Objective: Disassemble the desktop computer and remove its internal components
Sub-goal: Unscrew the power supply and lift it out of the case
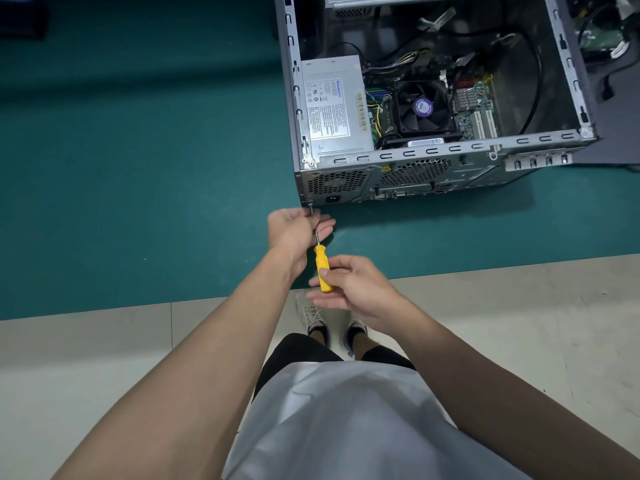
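Observation:
An open desktop case (433, 157) lies on its side on a green mat, rear panel facing me. Inside it sit a grey power supply (332, 109), a black CPU fan (424, 107), the motherboard and loose cables. A yellow-handled screwdriver (322, 270) has its tip at the lower left corner of the rear panel. My right hand (353, 289) pinches the yellow handle between thumb and fingers. My left hand (298, 230) curls around the metal shaft just below the tip.
The green mat (138, 168) ends at a pale table edge (104, 341) close to me. More cables and a circuit board (602, 36) lie to the right of the case. My shoes show on the floor below my hands.

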{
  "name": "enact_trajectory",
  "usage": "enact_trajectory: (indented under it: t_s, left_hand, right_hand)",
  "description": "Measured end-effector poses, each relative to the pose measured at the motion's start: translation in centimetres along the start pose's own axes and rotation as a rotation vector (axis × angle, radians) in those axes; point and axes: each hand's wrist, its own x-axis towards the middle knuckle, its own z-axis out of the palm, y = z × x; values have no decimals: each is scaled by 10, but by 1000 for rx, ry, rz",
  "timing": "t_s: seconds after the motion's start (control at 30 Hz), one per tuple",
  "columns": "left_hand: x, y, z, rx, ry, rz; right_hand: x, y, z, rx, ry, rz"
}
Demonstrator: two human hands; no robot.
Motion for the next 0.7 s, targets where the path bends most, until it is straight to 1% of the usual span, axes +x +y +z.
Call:
enact_trajectory:
  t_s: [0.03, 0.1, 0.2, 0.27, 0.33, 0.43, 0.5, 0.57, 0.7]
  left_hand:
    - [-1, 0, -1, -24, -28, -9]
    - [-3, 1, -3, -52, -41, -27]
    - [-2, 4, -1, -9, 58, -22]
    - [-1, 7, 2, 27, 115, -3]
    - [-1, 8, 5, 24, 112, -6]
    - [-2, 7, 5, -18, 51, -19]
    - [-2, 7, 4, -29, 25, -15]
    - [-2, 7, 4, -36, 42, -14]
    - [-1, 7, 7, -43, 181, 8]
  right_hand:
    - [-1, -1, -1, 19, -29, 2]
    - [0, -2, -2, -32, -3, -27]
    - [2, -1, 0, -166, 127, -73]
    - [3, -1, -1, -175, 158, -71]
    - [3, -1, -3, -170, 130, -66]
    - [2, -5, -4, -107, 41, -38]
    - [1, -7, -4, -75, 32, -28]
    - [2, -8, -3, -118, 79, -45]
    - [5, -7, 1, -230, 238, -94]
